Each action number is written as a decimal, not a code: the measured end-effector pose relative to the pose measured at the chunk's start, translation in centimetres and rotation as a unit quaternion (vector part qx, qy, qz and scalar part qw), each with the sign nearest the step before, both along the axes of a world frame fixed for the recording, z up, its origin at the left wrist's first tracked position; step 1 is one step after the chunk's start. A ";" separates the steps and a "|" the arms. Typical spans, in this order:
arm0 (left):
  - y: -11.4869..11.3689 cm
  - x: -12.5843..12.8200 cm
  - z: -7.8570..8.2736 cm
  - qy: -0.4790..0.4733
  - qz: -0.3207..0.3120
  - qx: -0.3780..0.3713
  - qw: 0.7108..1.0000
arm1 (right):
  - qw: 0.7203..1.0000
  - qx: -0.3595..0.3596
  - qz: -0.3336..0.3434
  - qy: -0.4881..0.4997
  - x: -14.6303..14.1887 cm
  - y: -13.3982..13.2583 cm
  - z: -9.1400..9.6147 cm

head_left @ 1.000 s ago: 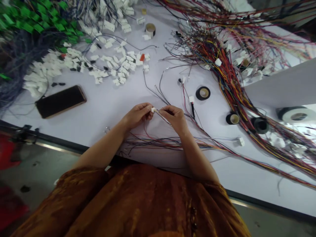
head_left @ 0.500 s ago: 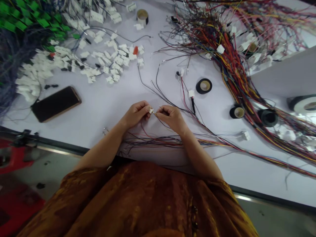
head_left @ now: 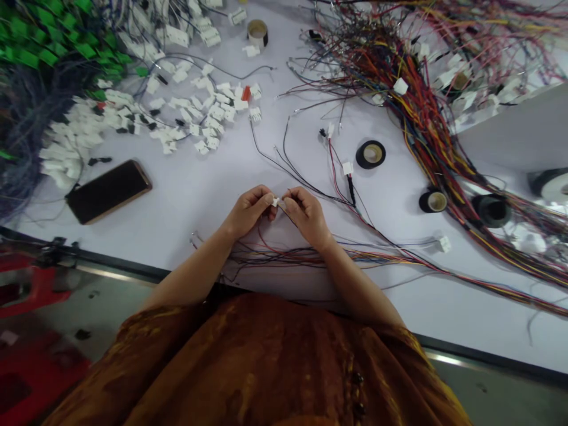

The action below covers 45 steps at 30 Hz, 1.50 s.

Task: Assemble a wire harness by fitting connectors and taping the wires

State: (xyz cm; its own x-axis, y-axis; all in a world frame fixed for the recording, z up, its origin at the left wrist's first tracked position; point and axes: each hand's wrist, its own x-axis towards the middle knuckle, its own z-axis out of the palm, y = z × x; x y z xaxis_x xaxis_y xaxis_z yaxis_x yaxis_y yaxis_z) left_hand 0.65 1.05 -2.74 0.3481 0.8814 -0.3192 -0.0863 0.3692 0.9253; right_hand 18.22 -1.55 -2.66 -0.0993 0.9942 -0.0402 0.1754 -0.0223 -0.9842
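Note:
Between thumb and fingers, my left hand [head_left: 254, 208] pinches a small white connector housing [head_left: 275, 202]. Close against its right side, my right hand [head_left: 307, 214] is closed on a thin dark wire [head_left: 290, 221], whose tip lies at the connector. My fingers hide whether the tip sits inside the housing. Under my wrists runs a bundle of coloured wires [head_left: 381, 257] along the table. Just beyond my hands lie several loose black wires [head_left: 288, 168] with bare metal terminals.
White connectors [head_left: 213, 118] are heaped at the back left, near a phone [head_left: 109, 191]. Tape rolls [head_left: 371, 154] stand to the right, beside a thick wire harness [head_left: 417, 118]. Green connectors [head_left: 48, 35] fill the far left corner. A red stool [head_left: 35, 290] is below the table edge.
My right hand has come nearer to my left, and the gap between wire and connector has closed. The whole view has shifted slightly.

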 end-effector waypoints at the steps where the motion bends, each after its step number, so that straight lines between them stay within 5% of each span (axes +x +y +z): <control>1: 0.0 0.0 -0.1 -0.004 0.004 -0.007 1.000 | 1.000 0.006 -0.011 0.008 0.1 0.0 0.1; 11: 0.0 -0.1 -0.6 -0.032 0.019 -0.007 0.999 | 0.996 -0.025 0.008 0.084 0.4 0.0 -0.5; 16: 0.1 -0.1 -0.5 -0.041 0.013 0.000 0.999 | 0.998 0.049 0.043 0.017 0.9 0.2 -0.1; 24: 0.1 -0.5 -0.9 -0.018 -0.006 0.001 1.000 | 0.983 0.043 0.168 -0.064 1.3 0.8 0.8; 37: 0.0 -0.3 0.0 0.080 -0.029 0.091 0.992 | 0.969 0.043 0.176 -0.168 1.4 0.2 0.5; 45: -0.1 -0.4 -0.1 0.073 -0.038 0.100 0.992 | 0.974 -0.011 0.189 -0.125 1.6 0.5 1.1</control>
State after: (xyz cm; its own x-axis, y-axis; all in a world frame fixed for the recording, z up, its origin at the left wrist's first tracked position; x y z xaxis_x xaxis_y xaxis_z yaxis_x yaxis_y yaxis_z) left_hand 0.21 0.96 -2.87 0.3783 0.9053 -0.1934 0.0748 0.1783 0.9811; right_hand 19.82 -1.08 -1.56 -0.4424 0.8873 -0.1306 0.4092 0.0701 -0.9098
